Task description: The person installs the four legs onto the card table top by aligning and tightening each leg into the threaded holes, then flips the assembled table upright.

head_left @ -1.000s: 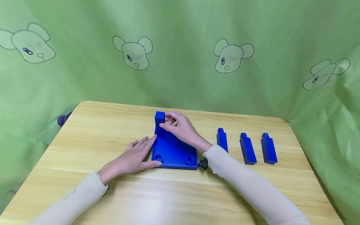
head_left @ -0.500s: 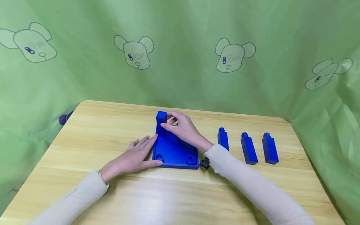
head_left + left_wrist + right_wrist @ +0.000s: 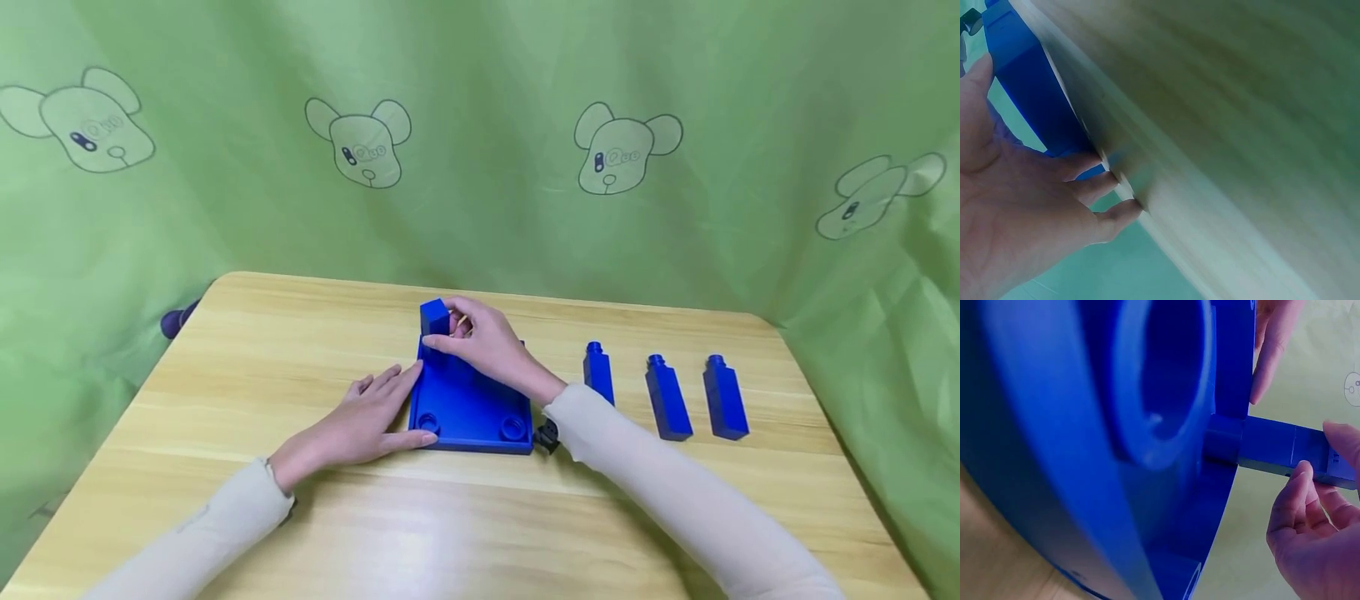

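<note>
A blue square tabletop piece (image 3: 472, 396) lies on the table, with raised edges and round sockets at its near corners. At its far left corner a blue square leg (image 3: 435, 318) stands upright. My right hand (image 3: 491, 343) pinches this leg between thumb and fingers. In the right wrist view the leg (image 3: 1269, 442) meets the tabletop's corner, and its lower end is hidden. My left hand (image 3: 367, 423) lies along the tabletop's left side, fingers extended, thumb on the near left corner. In the left wrist view its fingertips (image 3: 1125, 209) touch the wooden surface beside the blue edge.
Three more blue legs with threaded ends lie to the right: one (image 3: 597, 375) partly behind the right sleeve, a second (image 3: 668, 402) and a third (image 3: 726, 402). The wooden table (image 3: 360, 525) has a green curtain (image 3: 480, 225) behind and beside it.
The leg has turned about its upright axis, so a corner now faces forward. My right thumb has shifted slightly across it. My left hand keeps its place on the tabletop piece.
</note>
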A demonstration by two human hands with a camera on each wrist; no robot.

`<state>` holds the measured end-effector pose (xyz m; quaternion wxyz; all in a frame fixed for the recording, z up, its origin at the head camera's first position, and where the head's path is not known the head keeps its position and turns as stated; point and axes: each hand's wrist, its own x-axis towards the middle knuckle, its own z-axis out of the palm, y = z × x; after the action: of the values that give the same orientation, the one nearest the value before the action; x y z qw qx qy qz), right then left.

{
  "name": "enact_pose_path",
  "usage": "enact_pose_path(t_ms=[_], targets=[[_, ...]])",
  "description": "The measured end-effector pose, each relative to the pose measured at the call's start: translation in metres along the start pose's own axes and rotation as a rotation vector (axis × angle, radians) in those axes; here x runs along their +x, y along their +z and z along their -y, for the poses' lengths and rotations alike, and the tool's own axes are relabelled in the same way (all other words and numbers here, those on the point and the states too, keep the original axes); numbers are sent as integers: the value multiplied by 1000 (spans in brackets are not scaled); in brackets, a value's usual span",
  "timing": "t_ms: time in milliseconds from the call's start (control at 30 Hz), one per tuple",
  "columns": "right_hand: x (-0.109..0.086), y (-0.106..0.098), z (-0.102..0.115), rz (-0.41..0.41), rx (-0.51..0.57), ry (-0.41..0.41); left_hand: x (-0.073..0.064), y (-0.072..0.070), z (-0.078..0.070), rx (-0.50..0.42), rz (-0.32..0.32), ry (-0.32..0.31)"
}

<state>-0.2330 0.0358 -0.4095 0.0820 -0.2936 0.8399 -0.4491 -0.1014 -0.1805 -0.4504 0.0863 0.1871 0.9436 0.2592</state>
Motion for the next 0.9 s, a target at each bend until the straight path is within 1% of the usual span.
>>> enact_pose_path(t_ms=[367,667,767,900], targets=[[-4,1,3,-47,-18,54,0,-1,-2,6,1,1],[-7,4,6,-91,-53,35,1,-1,-7,45,10,-18],[-7,6,7,-90,-38,45,2,0,-8,52,7,-26],[-10,6,9,-73,-22,80,1,1,-8,54,14,-34]])
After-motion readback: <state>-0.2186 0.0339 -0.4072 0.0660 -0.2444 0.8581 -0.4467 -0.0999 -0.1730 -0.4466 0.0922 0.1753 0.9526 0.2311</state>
